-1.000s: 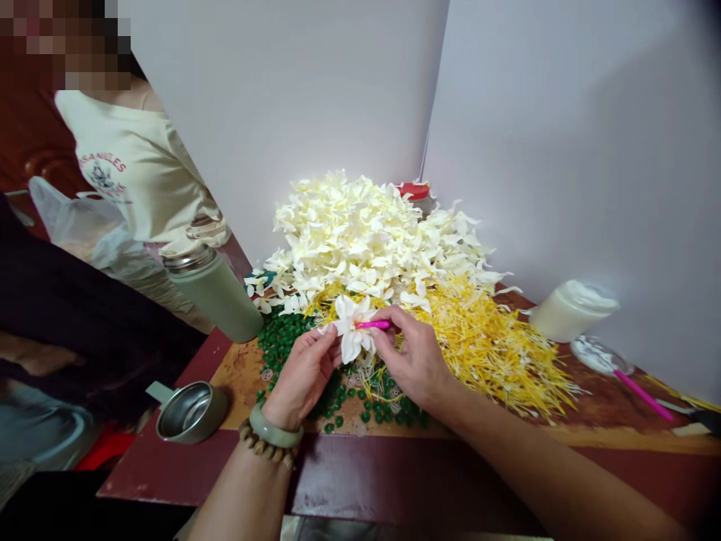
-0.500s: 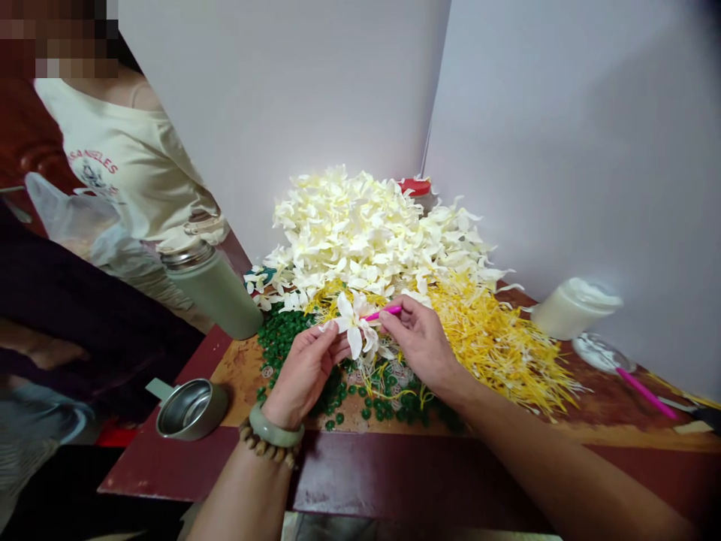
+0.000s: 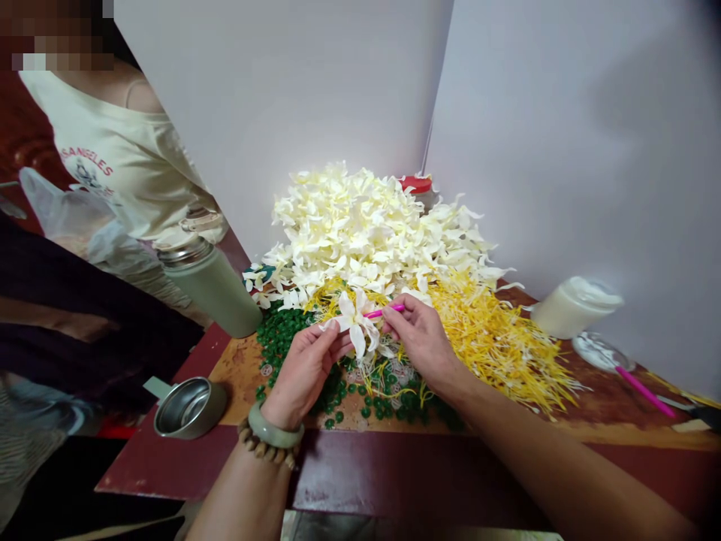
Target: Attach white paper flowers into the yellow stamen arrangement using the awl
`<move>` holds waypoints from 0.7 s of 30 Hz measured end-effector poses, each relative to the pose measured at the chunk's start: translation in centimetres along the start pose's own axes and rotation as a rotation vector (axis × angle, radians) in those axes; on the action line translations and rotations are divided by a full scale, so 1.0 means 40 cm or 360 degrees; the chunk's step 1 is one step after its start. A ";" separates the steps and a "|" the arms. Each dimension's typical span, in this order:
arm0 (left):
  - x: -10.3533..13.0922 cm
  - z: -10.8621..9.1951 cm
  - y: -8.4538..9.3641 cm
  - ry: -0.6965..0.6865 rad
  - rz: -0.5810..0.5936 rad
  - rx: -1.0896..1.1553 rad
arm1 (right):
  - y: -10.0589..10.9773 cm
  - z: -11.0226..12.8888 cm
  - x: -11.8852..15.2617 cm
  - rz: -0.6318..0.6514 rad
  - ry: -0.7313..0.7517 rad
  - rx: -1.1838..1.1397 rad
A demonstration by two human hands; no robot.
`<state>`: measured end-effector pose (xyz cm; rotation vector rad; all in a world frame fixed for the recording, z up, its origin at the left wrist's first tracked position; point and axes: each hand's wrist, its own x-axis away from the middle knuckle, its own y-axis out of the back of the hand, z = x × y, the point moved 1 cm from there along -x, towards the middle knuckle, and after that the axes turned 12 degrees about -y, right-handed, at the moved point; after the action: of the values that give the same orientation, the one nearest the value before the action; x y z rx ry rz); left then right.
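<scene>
Between thumb and fingers, my left hand (image 3: 314,359) pinches a white artificial flower (image 3: 356,321) by a petal. My right hand (image 3: 420,338) grips a slim pink pen-like tool (image 3: 385,311), its tip reaching the flower's centre. Beneath and around the hands lie small green plastic pieces (image 3: 285,334) and clear ones. Yellow thread-like stamens (image 3: 490,346) form a heap right of my right hand. Behind everything rises a big pile of white petals (image 3: 360,225).
A green flask (image 3: 217,289) and its metal-lined cup (image 3: 190,409) stand at left. On the right are a white jar (image 3: 574,308), a lid with white paste (image 3: 602,353) and another pink tool (image 3: 645,392). A person (image 3: 124,150) is at far left; walls close the back.
The flower now shows its face more openly, its petals spread wider near the tool's tip. Both hands stay almost in place. The person at left has shifted slightly leftward in view.
</scene>
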<state>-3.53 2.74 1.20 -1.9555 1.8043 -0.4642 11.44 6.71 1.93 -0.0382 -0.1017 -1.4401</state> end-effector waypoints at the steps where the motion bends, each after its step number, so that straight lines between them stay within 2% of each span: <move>1: 0.000 0.001 0.001 0.0005 0.0006 -0.0004 | -0.001 0.001 0.001 0.0006 0.0003 0.0019; 3: -0.001 0.002 0.002 0.0010 0.0010 -0.0009 | -0.002 0.005 0.006 0.0014 0.0065 0.0096; 5: -0.002 0.003 0.003 0.0004 0.0013 -0.0018 | -0.004 0.011 0.016 -0.0016 0.0254 0.0262; 11: 0.004 -0.006 -0.004 -0.0069 0.0139 -0.0007 | -0.011 0.011 0.054 -0.0112 0.1348 0.1199; 14: 0.010 -0.012 -0.006 -0.0062 0.0167 0.0128 | -0.014 0.001 0.064 -0.0121 0.1694 0.1481; 18: 0.008 -0.009 -0.004 -0.0018 0.0112 0.0149 | -0.017 0.005 0.072 -0.0109 0.1814 0.1489; 21: 0.000 -0.005 0.004 -0.0007 -0.0051 0.0137 | -0.010 0.021 0.069 -0.0101 0.1636 0.1158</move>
<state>-3.78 2.72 1.26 -1.9281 1.7235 -0.5386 11.35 4.00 3.00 1.2884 0.2265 -1.2609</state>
